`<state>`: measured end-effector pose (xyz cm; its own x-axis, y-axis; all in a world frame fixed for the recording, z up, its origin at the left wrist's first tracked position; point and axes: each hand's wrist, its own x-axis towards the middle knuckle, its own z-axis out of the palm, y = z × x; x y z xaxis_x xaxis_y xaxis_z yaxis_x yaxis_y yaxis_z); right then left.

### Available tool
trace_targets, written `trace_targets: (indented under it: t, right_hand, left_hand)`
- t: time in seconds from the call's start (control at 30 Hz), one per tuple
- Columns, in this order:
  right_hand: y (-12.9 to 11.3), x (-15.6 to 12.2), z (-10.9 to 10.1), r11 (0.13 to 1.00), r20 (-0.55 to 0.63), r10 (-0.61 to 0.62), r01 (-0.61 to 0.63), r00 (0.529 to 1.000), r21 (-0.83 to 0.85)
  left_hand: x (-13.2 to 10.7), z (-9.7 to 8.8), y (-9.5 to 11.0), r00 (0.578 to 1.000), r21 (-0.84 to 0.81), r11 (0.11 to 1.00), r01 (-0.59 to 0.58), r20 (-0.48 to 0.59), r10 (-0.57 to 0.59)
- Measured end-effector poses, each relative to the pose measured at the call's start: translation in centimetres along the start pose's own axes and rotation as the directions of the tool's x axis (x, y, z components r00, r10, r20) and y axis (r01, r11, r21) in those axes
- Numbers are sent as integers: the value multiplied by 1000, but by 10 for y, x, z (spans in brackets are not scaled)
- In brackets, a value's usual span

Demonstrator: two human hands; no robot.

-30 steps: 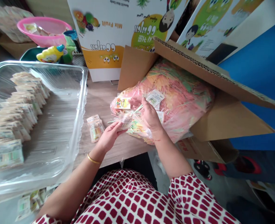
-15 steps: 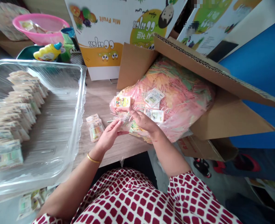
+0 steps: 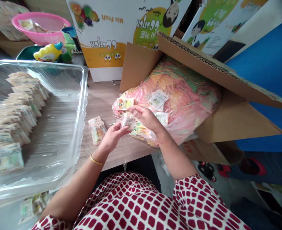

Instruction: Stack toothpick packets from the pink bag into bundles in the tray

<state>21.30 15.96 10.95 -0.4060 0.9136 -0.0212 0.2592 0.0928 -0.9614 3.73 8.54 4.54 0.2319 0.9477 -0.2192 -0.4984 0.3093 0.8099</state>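
Observation:
My left hand (image 3: 114, 134) is closed on a small clear plastic packet (image 3: 128, 120) with printing on it, pinched between thumb and fingers. Just above and right of that packet, my right hand (image 3: 147, 118) has its fingers bent together near the top edge; what they hold, if anything, is hidden. Beneath and behind both hands spreads a big clear bag of thin pink, yellow and green sticks (image 3: 174, 86). Several flat printed packets (image 3: 158, 99) lie on it, and a colourful fruit-printed packet (image 3: 125, 103) rests at its left end. Filled packets (image 3: 97, 130) overlap on the table left of my hands.
A clear plastic tray (image 3: 66, 134) at left holds rows of filled packets (image 3: 21, 105). An opened cardboard box (image 3: 229, 118) surrounds the bag, its flaps jutting right. Behind are a printed white carton (image 3: 107, 28), a pink basin (image 3: 40, 35) and a yellow bottle (image 3: 48, 52).
The packet in my left hand has been raised and now stands more upright. My right hand has shifted slightly up, its fingers now over the packet's top.

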Motion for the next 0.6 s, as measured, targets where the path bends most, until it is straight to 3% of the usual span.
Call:
trace_targets:
  t: [0.07,0.23,0.3,0.37,0.5,0.6]
  right_hand:
    - [0,1,5,1000,55,-15,15,998,-1]
    - [3,4,4,998,-19,10,-9,1000,66]
    - [6,2,3,998,50,12,-14,999,53]
    - [8,0,4,1000,111,2,-4,994,16]
    - [11,-3,6,1000,79,-12,9,997,28]
    - [12,-3,7,998,104,20,-25,994,52]
  left_hand:
    - [-1,2,1,1000,-17,1000,9,21,-8]
    - [-3,1,3,997,-118,990,77,36,-73]
    - [-4,0,5,997,-131,989,75,42,-70]
    - [-4,-1,6,997,-95,994,61,46,-57]
    - [-3,-1,6,996,64,994,87,2,-87]
    - [-4,0,7,996,63,995,76,-45,-73]
